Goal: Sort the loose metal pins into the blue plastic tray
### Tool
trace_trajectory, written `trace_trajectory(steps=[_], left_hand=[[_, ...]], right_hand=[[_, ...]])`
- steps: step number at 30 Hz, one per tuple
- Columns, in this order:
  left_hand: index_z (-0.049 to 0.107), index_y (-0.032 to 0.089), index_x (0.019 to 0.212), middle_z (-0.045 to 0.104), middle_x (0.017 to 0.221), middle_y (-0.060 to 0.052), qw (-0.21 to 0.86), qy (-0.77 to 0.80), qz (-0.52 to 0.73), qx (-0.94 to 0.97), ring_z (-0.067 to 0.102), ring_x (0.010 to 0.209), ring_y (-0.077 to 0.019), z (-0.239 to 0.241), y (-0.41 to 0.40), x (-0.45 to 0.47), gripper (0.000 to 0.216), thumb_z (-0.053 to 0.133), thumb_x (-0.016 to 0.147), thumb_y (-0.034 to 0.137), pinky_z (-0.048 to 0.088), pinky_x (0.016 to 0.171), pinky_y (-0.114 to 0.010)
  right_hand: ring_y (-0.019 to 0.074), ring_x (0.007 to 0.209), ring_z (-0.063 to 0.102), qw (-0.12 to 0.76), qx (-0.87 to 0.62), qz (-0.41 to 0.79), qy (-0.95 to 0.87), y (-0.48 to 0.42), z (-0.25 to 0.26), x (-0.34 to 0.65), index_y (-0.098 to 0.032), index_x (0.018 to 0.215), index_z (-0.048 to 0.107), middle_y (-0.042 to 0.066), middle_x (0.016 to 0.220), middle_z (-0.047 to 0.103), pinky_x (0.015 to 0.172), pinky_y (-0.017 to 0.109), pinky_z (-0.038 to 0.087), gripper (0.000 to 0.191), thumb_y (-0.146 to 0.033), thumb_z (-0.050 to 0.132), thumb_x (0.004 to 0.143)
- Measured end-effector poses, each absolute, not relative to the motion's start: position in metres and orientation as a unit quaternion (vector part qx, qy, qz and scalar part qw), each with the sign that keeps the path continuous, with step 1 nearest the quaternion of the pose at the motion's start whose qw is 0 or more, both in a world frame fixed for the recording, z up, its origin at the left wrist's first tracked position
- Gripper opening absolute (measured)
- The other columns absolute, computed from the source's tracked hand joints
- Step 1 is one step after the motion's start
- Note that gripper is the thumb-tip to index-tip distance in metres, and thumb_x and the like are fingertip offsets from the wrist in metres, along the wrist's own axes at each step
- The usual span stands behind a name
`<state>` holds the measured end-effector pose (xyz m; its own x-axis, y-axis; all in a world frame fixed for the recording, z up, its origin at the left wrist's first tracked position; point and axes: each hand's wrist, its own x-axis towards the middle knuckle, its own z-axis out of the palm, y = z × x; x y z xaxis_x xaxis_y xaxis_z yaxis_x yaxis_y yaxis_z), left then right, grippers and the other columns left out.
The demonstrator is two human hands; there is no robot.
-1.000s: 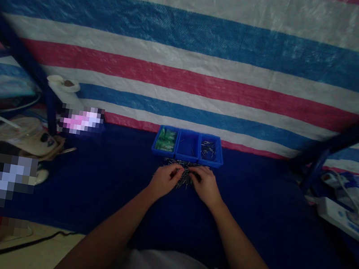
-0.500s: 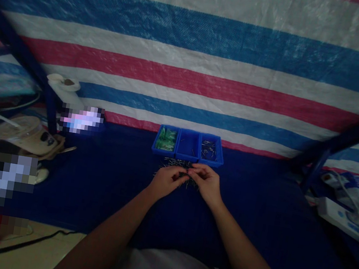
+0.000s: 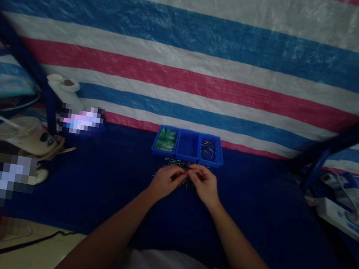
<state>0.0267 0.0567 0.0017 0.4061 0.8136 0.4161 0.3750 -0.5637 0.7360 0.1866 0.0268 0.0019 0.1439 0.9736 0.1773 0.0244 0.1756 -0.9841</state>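
Note:
My left hand (image 3: pixel 167 181) and my right hand (image 3: pixel 204 185) meet fingertip to fingertip over a pile of small thin dark metal pieces (image 3: pixel 175 163) on the blue table. Both hands are closed in a pinch; whatever sits between the fingertips is too small to make out. Just beyond the pile stand three joined blue trays. Small green packets or pieces fill the left tray (image 3: pixel 154 145). The middle tray (image 3: pixel 187 145) holds a few thin bits. In the right tray (image 3: pixel 219 158) lie several thin metal pieces like those of the pile, which my hands partly cover.
On the left are a plastic drink cup (image 3: pixel 23 132) with a straw and a white roll (image 3: pixel 66 89). A white power strip (image 3: pixel 339 219) with a plugged cable lies at the right. A striped tarp (image 3: pixel 188 77) hangs behind the blue table (image 3: pixel 254 219), between dark frame posts.
My right hand has shifted slightly left, closer against my left hand. The left hand and the trays stay practically where they were.

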Motion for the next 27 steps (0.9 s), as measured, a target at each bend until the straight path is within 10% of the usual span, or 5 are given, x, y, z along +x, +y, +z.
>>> trace_trajectory(steps=[27], left_hand=[[0.065, 0.017, 0.093, 0.070, 0.082, -0.003, 0.349, 0.381, 0.403, 0.755, 0.064, 0.070, -0.0119, 0.002, 0.058, 0.026, 0.019, 0.052, 0.088, 0.031, 0.049, 0.066, -0.022]], right_hand=[[0.0184, 0.071, 0.066, 0.515, -0.544, 0.292, -0.595, 0.021, 0.010, 0.185, -0.021, 0.091, 0.071, 0.004, 0.083, 0.073, 0.065, 0.031, 0.052, 0.017, -0.032, 0.065, 0.080]])
